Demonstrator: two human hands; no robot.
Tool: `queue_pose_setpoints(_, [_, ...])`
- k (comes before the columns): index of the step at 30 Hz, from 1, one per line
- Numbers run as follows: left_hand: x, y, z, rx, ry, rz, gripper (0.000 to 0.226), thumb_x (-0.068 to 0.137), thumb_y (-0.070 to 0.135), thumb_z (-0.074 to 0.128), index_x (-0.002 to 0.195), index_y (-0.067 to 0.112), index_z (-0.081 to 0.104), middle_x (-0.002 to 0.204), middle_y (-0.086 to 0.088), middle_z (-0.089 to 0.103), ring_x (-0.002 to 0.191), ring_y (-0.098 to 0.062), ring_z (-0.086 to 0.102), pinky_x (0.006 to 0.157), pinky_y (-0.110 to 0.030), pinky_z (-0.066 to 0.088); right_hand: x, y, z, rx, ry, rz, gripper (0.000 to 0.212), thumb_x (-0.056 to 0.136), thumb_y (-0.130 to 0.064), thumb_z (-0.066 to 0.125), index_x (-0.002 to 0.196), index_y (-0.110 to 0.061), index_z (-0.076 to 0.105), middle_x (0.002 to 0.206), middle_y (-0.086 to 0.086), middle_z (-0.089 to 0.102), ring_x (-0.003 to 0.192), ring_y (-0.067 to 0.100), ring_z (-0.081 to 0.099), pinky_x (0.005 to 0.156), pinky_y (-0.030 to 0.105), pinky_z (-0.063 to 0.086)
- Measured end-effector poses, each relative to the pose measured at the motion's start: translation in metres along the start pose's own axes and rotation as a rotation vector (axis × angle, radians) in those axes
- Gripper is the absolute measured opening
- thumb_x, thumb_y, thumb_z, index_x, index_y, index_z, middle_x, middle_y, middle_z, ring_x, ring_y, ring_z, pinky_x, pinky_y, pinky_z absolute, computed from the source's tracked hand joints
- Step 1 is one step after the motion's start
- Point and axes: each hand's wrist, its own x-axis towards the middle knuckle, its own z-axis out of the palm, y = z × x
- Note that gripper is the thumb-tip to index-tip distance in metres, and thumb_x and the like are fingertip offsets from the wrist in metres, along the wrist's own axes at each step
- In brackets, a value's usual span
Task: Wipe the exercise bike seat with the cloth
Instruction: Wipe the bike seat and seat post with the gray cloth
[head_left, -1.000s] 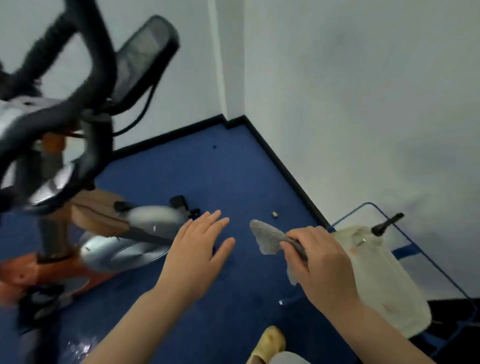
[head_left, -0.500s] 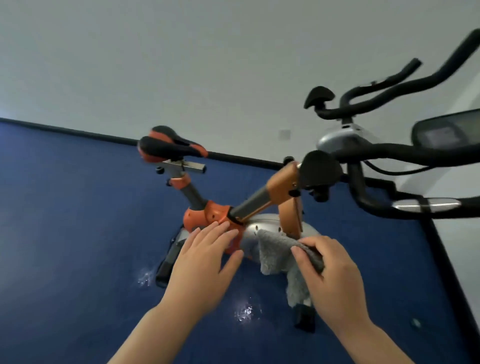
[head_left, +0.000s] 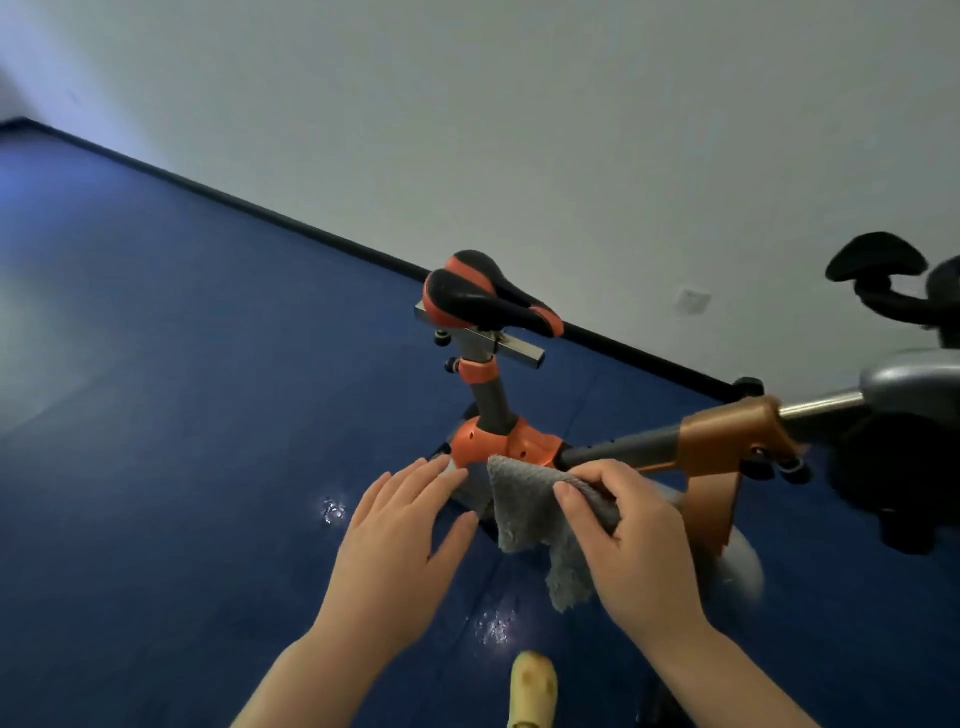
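Observation:
The black and orange bike seat sits on its post in the middle of the view, above and beyond both hands. My right hand pinches a grey cloth, which hangs loose below my fingers in front of the orange frame joint. My left hand is flat with its fingers apart and holds nothing, just left of the cloth. Neither hand touches the seat.
The bike's orange and grey frame bar runs right toward the black handlebars at the right edge. Blue floor spreads to the left, up to a white wall with a black skirting. A yellow shoe shows at the bottom.
The view has swung left from the room corner onto the bike, so the seat now stands near the centre. My hands keep their pose, the right still holding the cloth.

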Motion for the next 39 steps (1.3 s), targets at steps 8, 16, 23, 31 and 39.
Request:
queue_pose_setpoints(8, [0.086, -0.012, 0.001, 0.012, 0.047, -0.051, 0.049, 0.090, 0.053, 0.031, 0.137, 0.040, 0.037, 0.149, 0.020, 0.031, 0.139, 0.000, 0.019, 0.115, -0.021, 0.003, 0.078, 0.033, 0.027, 0.009, -0.116, -0.014, 0.011, 0.088, -0.048, 0.052, 0.088, -0.038, 0.055, 0.082, -0.021, 0.059, 0.083, 0.003, 0.059, 0.066, 0.028, 0.053])
queue_pose_setpoints(16, [0.159, -0.019, 0.006, -0.016, 0.052, -0.083, 0.051, 0.089, 0.055, 0.029, 0.136, 0.038, 0.039, 0.148, 0.018, 0.034, 0.138, -0.002, 0.023, 0.115, -0.024, 0.008, 0.145, 0.045, 0.050, 0.016, -0.177, -0.042, 0.007, 0.089, -0.044, 0.054, 0.087, -0.038, 0.058, 0.084, -0.023, 0.059, 0.086, 0.003, 0.058, 0.068, 0.022, 0.048])
queue_pose_setpoints(23, [0.218, -0.057, 0.005, -0.039, 0.007, -0.057, 0.044, 0.093, 0.048, 0.038, 0.135, 0.039, 0.040, 0.146, 0.018, 0.036, 0.136, -0.004, 0.027, 0.112, -0.021, 0.007, 0.195, 0.049, 0.086, -0.013, -0.148, 0.026, 0.005, 0.089, -0.039, 0.057, 0.087, -0.035, 0.059, 0.083, -0.019, 0.060, 0.084, 0.003, 0.058, 0.068, 0.027, 0.049])
queue_pose_setpoints(31, [0.293, -0.104, -0.010, -0.044, -0.102, 0.110, 0.046, 0.092, 0.047, 0.038, 0.137, 0.036, 0.039, 0.147, 0.017, 0.037, 0.135, -0.003, 0.028, 0.111, -0.020, 0.008, 0.248, 0.039, 0.137, 0.003, 0.000, 0.203, 0.007, 0.089, -0.038, 0.059, 0.087, -0.033, 0.062, 0.083, -0.017, 0.064, 0.084, 0.002, 0.060, 0.071, 0.032, 0.052])
queue_pose_setpoints(39, [0.337, -0.124, -0.012, -0.091, -0.190, 0.139, 0.049, 0.090, 0.046, 0.040, 0.138, 0.034, 0.039, 0.147, 0.014, 0.037, 0.135, -0.007, 0.029, 0.110, -0.022, 0.010, 0.278, 0.039, 0.155, 0.031, 0.121, 0.337, 0.005, 0.089, -0.033, 0.061, 0.085, -0.030, 0.064, 0.080, -0.019, 0.064, 0.082, -0.002, 0.060, 0.065, 0.011, 0.045])
